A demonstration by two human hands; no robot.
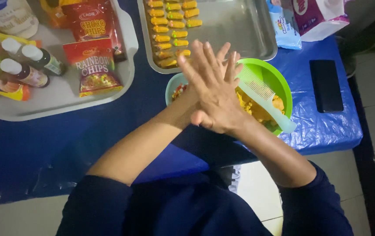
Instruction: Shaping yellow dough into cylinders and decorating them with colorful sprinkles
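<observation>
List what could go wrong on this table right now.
The pale comb lies across the green bowl with its handle past the rim; a nudge could tip it off. The hands, right hand over left hand, press together just above the yellow dough and might knock the comb.

Green bowl (279,81); perhaps white comb (264,96)

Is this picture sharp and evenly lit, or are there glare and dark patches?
Head view: mostly sharp, though the pressed-together right hand and left hand look slightly soft. Glare shows on the metal tray and the crinkled blue table cover. The cover's left side falls into shadow. The comb across the green bowl is clear.
</observation>
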